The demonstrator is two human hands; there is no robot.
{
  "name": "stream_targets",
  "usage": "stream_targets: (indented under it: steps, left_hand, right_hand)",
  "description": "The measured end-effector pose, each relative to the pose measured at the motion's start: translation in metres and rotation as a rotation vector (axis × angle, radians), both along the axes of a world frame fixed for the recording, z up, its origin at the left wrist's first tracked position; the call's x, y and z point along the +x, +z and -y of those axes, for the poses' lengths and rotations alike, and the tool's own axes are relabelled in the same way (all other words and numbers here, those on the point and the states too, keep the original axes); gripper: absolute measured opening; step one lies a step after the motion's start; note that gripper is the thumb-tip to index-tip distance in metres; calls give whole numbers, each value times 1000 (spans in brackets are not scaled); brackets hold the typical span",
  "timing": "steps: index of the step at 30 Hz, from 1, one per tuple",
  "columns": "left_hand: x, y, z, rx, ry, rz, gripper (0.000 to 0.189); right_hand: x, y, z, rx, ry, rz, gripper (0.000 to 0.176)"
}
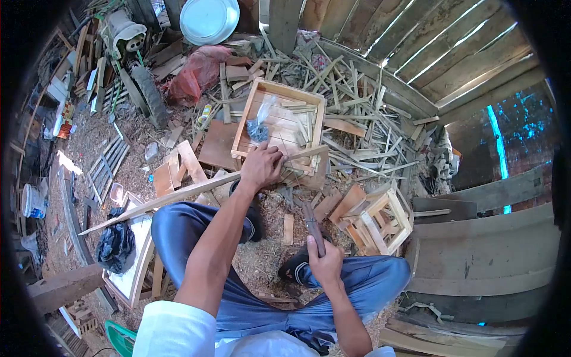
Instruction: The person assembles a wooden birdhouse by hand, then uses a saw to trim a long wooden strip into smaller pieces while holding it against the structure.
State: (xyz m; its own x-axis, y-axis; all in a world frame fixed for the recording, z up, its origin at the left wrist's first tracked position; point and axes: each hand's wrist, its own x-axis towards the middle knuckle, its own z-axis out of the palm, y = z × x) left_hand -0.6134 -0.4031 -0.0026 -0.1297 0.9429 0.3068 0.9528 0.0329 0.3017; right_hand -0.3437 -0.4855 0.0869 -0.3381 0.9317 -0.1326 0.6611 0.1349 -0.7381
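Gripped near its far end by the left hand [260, 168], fingers curled tightly round it, a long slat [160, 201] is held across the left knee, at the near edge of a crate [245, 119]. A dark tool [310, 223] is clenched upright in the right hand [326, 263], over the sawdust floor [267, 256].

The tray [291, 90] lies behind the long slat [178, 199].

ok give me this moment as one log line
left hand: grips long wooden slat by open wooden box | right hand: holds dark tool | small crate beside right knee
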Motion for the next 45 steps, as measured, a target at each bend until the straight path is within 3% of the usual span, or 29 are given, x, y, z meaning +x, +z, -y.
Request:
stream_targets:
  steps: [8,10,12,15,17,23,36,41,45]
  left_hand:
    - [0,4,-2,8,4,11,29]
    - [0,7,2,0,3,69,29]
    - [-1,4,1,2,12,41,29]
    - [1,2,3,11,-2,38,30]
    - [0,7,2,-5,1,58,30]
    - [-1,4,2,-10,7,61,31]
    - [5,7,12,-18,-38,64,27]
    - [-2,-5,3,-1,14,81,28]
    - [1,-4,4,88,-12,90,26]
  right_hand:
    - [7,4,5,100,33,32,33]
    - [18,19,-1,1,-23,-14,34]
    - [26,4,-5,-33,-123,-242,38]
    - [5,-2,-27,-33,-141,-195,41]
    - [-14,-23,-47,32,-21,-187,43]
    - [-57,-35,-71,69,41,-162,44]
    - [-53,-30,-50,0,46,-179,44]
    - [-5,-47,-11,-40,5,-153,41]
    - [27,-33,18,-65,-67,-122,40]
